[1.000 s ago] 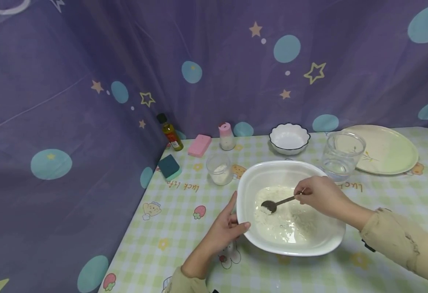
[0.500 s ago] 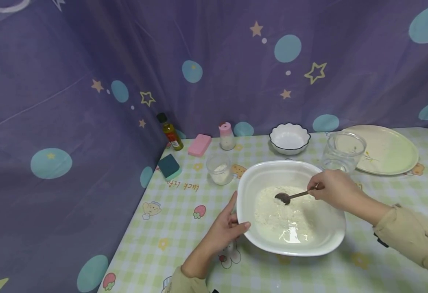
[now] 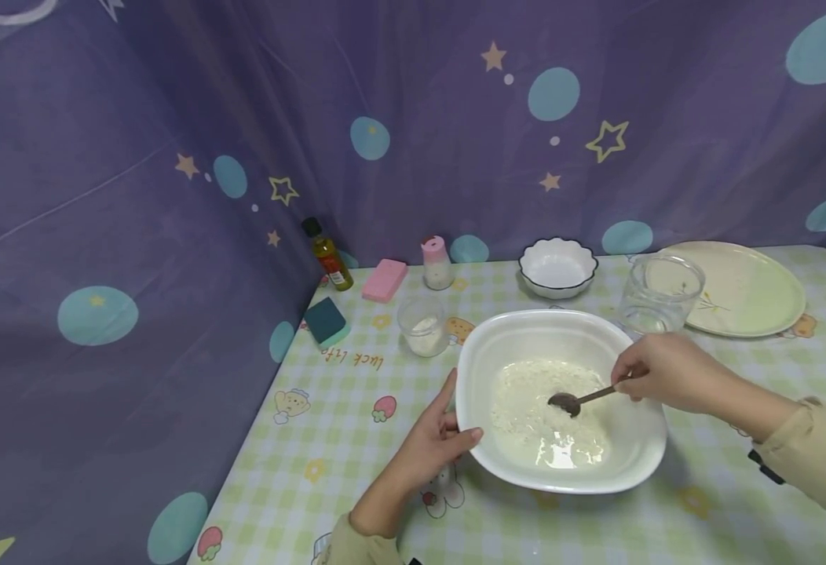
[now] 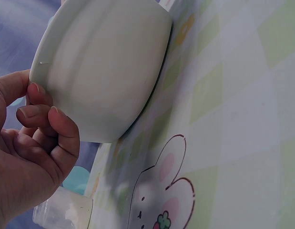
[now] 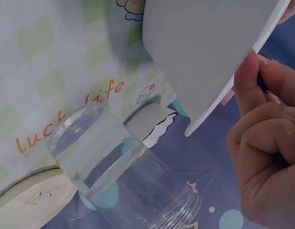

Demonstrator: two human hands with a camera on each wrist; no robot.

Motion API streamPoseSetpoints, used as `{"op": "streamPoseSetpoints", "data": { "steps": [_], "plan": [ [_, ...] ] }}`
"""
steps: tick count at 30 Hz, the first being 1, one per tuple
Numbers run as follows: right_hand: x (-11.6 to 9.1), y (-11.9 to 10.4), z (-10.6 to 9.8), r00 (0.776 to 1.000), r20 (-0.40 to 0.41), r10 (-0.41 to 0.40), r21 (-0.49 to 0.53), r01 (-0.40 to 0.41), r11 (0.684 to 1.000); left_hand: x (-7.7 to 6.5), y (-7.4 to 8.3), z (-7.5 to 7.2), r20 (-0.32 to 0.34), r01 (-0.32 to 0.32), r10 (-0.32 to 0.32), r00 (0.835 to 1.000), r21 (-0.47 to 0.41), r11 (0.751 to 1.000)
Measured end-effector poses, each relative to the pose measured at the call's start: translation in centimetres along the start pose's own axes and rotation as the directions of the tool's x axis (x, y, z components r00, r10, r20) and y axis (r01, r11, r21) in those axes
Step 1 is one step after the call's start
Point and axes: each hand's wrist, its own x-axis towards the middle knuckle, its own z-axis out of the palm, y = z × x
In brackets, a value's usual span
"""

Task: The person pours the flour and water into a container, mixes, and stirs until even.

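A white basin on the table holds a pale, wet floury mixture. My left hand grips its left rim, thumb over the edge; in the left wrist view the left hand has its fingers curled against the outer wall. Over the basin's right side, my right hand pinches the handle of a dark brown spoon, whose bowl sits in the mixture. The right wrist view shows the right hand near the rim, with the spoon mostly hidden behind the basin.
Behind the basin stand a clear jar of water, a scalloped white bowl and a large oval plate. To the left are a cup of white powder, a pink-topped shaker, a pink block, an oil bottle and a sponge.
My right hand has moved right with the spoon; its bowl went from the left part of the mixture to the middle. The left hand and basin have stayed put.
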Motion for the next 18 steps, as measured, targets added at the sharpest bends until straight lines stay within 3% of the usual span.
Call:
{"op": "streamPoseSetpoints", "data": {
  "steps": [5, 18],
  "plan": [
    [-0.2, -0.1, 0.3, 0.999, 0.011, -0.041, 0.053, 0.04, 0.998, 0.0, 0.0, 0.0, -0.003, -0.004, 0.004, 1.0, 0.006, 1.0],
    [0.3, -1.3, 1.5, 0.991, -0.014, -0.133, 0.06, 0.133, 0.989, 0.0, -0.1, 0.0, -0.012, 0.01, -0.01, 1.0, -0.004, 1.0]
  ]
}}
